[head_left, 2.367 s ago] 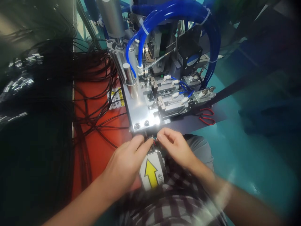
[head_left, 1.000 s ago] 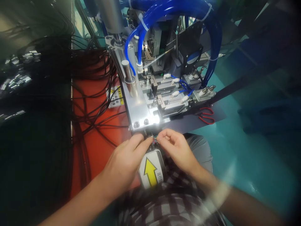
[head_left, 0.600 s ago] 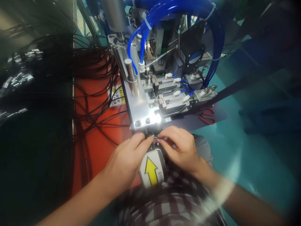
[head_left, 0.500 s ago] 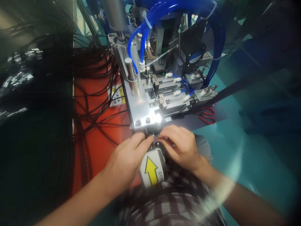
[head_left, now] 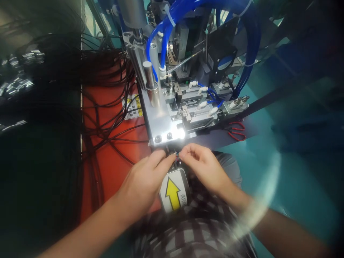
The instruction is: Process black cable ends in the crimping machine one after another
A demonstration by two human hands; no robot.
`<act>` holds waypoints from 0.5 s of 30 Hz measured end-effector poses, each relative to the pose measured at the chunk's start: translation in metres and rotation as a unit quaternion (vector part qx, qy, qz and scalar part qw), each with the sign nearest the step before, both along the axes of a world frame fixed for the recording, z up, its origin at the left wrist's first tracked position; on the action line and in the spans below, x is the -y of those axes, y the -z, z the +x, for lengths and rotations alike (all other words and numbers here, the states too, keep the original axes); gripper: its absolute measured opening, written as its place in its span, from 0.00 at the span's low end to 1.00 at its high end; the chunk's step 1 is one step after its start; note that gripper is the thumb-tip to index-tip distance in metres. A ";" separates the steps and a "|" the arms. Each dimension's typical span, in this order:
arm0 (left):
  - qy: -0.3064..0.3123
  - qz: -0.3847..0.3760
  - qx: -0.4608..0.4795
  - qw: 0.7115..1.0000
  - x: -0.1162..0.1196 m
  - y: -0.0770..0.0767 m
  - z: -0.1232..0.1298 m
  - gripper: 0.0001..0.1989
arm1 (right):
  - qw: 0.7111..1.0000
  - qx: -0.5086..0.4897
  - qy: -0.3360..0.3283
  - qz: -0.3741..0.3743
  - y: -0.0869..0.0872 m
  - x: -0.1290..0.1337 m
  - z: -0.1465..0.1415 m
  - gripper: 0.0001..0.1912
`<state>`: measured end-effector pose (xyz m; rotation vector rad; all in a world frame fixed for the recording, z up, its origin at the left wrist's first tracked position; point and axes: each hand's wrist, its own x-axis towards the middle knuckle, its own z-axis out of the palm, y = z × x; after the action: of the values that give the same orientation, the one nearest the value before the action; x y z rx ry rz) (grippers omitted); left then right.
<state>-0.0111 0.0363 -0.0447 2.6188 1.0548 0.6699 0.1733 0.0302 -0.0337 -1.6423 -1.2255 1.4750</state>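
Observation:
Thin coloured wires show as a tiny cluster at the front edge of the metal machine. My left hand comes in from the left with thumb and index finger pinched on them. From the right, my right hand has its fingertips pressed together at the other side of the same wires. Their ends are too small to make out. Just below the fingers lies a white label with a yellow arrow. The machine's bright metal plate with bolts is right above the hands.
Pneumatic cylinders and blue air hoses fill the machine's top. Red-handled scissors lie at its right. Many black cables hang over the red surface at left, beside a warning label.
My right hand has shifted slightly and its fingers have curled closer together at the wires. My left hand keeps its pinch. The view has moved a little.

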 end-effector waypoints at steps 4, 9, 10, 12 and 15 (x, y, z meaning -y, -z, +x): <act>-0.002 0.001 0.001 1.000 0.000 -0.001 0.001 0.15 | 0.982 -0.143 0.039 -0.120 0.001 -0.004 0.000 0.15; 0.002 -0.005 0.007 1.000 -0.001 0.000 0.001 0.15 | 0.957 -0.233 0.053 -0.164 0.001 -0.006 0.002 0.17; 0.002 -0.003 0.008 1.000 -0.001 -0.001 0.001 0.15 | 0.954 -0.244 0.055 -0.168 0.001 -0.006 0.002 0.17; 0.000 0.003 0.009 1.000 -0.001 -0.001 0.002 0.15 | 0.949 -0.258 0.059 -0.174 0.001 -0.006 0.002 0.18; -0.002 0.004 0.007 1.000 0.000 -0.001 0.002 0.15 | 0.950 -0.253 0.051 -0.173 0.002 -0.005 0.002 0.17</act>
<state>-0.0096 0.0366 -0.0435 2.6166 1.0564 0.6938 0.1755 0.0347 -0.0355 -1.3722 -0.6159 1.9668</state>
